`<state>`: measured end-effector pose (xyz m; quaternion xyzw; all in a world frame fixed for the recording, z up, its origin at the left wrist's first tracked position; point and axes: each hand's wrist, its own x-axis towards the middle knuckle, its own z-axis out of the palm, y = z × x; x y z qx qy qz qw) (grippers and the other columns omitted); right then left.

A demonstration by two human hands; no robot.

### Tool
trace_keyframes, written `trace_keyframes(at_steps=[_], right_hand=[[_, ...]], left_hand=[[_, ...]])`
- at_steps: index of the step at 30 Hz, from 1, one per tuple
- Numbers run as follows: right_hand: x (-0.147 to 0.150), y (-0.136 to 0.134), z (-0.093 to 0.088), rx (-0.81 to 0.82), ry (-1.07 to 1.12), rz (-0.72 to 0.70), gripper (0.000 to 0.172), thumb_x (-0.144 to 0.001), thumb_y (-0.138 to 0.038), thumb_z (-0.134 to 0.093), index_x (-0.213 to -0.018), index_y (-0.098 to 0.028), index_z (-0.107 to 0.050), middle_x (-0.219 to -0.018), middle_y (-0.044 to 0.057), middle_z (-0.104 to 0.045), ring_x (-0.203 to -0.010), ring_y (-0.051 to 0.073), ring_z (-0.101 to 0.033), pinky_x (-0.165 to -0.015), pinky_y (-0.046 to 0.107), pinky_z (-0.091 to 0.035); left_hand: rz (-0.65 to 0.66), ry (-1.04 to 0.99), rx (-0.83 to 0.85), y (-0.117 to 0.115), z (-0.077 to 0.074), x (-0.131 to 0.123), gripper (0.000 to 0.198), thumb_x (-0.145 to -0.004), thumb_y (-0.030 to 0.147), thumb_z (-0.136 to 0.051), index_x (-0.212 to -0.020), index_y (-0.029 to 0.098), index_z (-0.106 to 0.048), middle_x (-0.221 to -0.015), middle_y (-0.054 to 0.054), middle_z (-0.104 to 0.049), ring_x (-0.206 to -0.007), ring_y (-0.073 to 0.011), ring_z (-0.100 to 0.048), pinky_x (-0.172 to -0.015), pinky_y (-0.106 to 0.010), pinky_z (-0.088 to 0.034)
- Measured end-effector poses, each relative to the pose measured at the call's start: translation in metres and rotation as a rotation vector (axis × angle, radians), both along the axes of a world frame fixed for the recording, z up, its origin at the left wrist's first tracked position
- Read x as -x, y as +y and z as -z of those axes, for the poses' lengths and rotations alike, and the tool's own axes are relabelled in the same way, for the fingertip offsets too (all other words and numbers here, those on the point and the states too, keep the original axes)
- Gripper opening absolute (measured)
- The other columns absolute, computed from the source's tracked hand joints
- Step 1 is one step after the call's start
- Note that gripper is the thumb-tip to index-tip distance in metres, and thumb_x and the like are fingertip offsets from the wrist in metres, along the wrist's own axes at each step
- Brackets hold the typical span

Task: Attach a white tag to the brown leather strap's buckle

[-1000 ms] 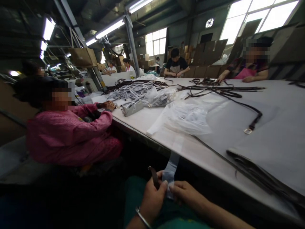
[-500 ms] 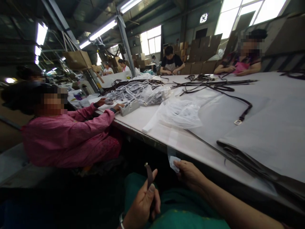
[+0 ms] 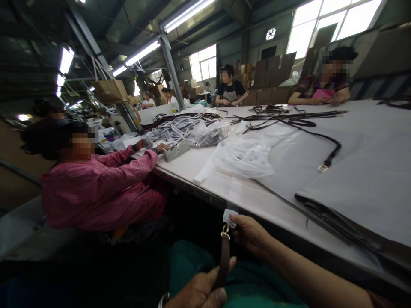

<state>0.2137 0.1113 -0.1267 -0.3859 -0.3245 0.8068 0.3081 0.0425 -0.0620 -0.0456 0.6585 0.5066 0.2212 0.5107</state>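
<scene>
Wht tbl [image 3: 189,167]: dk straps [image 3: 335,149], gry straps [image 3: 175,128], plstc bag [image 3: 245,157], clr strip [image 3: 236,190].

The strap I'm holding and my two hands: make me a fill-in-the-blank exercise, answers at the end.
Your left hand holds a ____ strap.
Its metal clasp is ____ in colour.
Your right hand pinches a small piece coloured ____.
The hand nearest the bracelet is the ____ one.

Missing words: brown; gold; white; left.
</scene>
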Motion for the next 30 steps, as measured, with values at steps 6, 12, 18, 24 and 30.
trace_keyframes(at_steps=[6, 12, 18, 24, 30], right_hand=[[-0.002, 0.002, -0.001, 0.0, -0.007, 0.003, 0.03, -0.078, -0.042, -0.07, -0.077, -0.015, -0.058, -0.064, -0.002, -0.053, -0.049, 0.007, -0.042, -0.047, 0.019, -0.026], [-0.002, 0.006, 0.003, -0.01, 0.003, -0.014, 0.032, -0.076, -0.044, -0.072, -0.078, -0.015, -0.058, -0.064, -0.002, -0.054, -0.05, 0.007, -0.041, -0.048, 0.02, -0.025], [0.0, 0.004, 0.005, -0.014, 0.02, -0.054, 0.037, -0.071, -0.048, -0.076, -0.073, -0.016, -0.058, -0.058, -0.002, -0.053, -0.051, 0.01, -0.045, -0.051, 0.023, -0.033], [-0.005, 0.003, 0.003, -0.007, 0.021, -0.118, 0.036, -0.075, -0.049, -0.073, -0.074, -0.015, -0.061, -0.057, -0.003, -0.052, -0.051, 0.008, -0.041, -0.051, 0.021, -0.03], [-0.008, -0.002, -0.004, -0.012, 0.046, -0.184, 0.038, -0.074, -0.05, -0.075, -0.074, -0.013, -0.064, -0.058, -0.001, -0.054, -0.05, 0.007, -0.042, -0.049, 0.019, -0.027]], left_hand=[[0.066, 0.072, 0.022, 0.004, -0.007, -0.001, 0.071, -0.093, 0.066, -0.039, -0.152, 0.025, -0.037, -0.114, -0.01, -0.068, -0.096, -0.0271, -0.063, -0.093, -0.036, -0.049], [0.038, 0.066, -0.017, 0.005, -0.002, 0.002, 0.055, -0.094, 0.045, -0.052, -0.147, 0.031, -0.045, -0.114, -0.006, -0.071, -0.097, -0.0261, -0.067, -0.094, -0.033, -0.051], [0.027, 0.086, -0.019, 0.007, -0.002, 0.002, 0.052, -0.095, 0.04, -0.053, -0.145, 0.03, -0.047, -0.09, -0.006, -0.073, -0.091, -0.026, -0.069, -0.091, -0.032, -0.052], [0.026, 0.136, -0.055, 0.007, -0.013, -0.002, 0.055, -0.096, 0.042, -0.05, -0.148, 0.027, -0.044, -0.104, -0.009, -0.073, -0.09, -0.0256, -0.07, -0.082, -0.028, -0.052], [-0.029, 0.207, -0.083, 0.004, -0.008, 0.002, 0.057, -0.096, 0.043, -0.047, -0.15, 0.026, -0.04, -0.101, -0.01, -0.074, -0.083, -0.0239, -0.069, -0.075, -0.026, -0.05]])
